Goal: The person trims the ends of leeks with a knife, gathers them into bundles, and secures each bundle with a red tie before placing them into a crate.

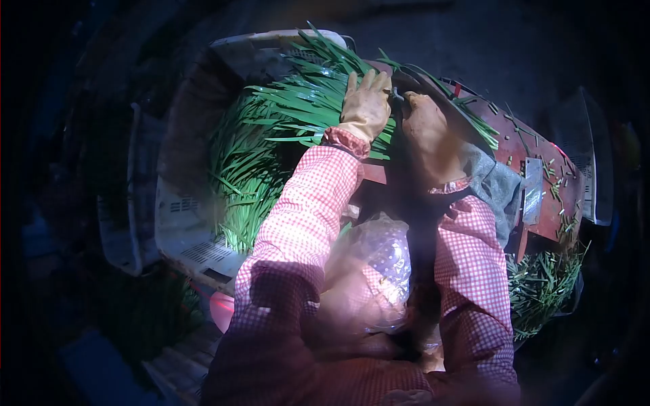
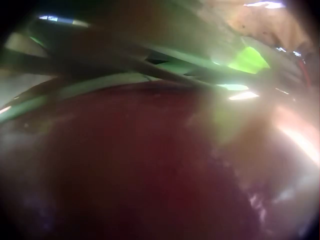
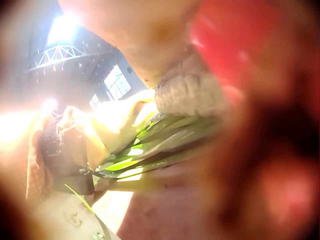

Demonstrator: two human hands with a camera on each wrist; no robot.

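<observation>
My gloved left hand (image 1: pixel 366 105) lies flat on a thick bunch of long flat green leaves (image 1: pixel 298 111), its fingers straight and pointing away. Close to its right, my gloved right hand (image 1: pixel 428 132) has its fingers curled, and a small grey curved piece (image 1: pixel 398 97) sticks out at its fingertips; what this piece is I cannot tell. More leaves (image 1: pixel 477 125) lie just beyond and right of that hand. The right wrist view shows leaves (image 3: pixel 150 145) bunched under gloved fingers, partly blown out by light. Blur fills most of the left wrist view.
A large pale crate (image 1: pixel 186 216) holding leaves stands at left. To the right, a reddish board (image 1: pixel 518 135) carries cut stem bits and a flat metal blade (image 1: pixel 533 189). Trimmings (image 1: pixel 545 284) pile below it, and a pale crate (image 1: pixel 596 162) stands beyond. Clear plastic (image 1: pixel 386 257) covers the lap.
</observation>
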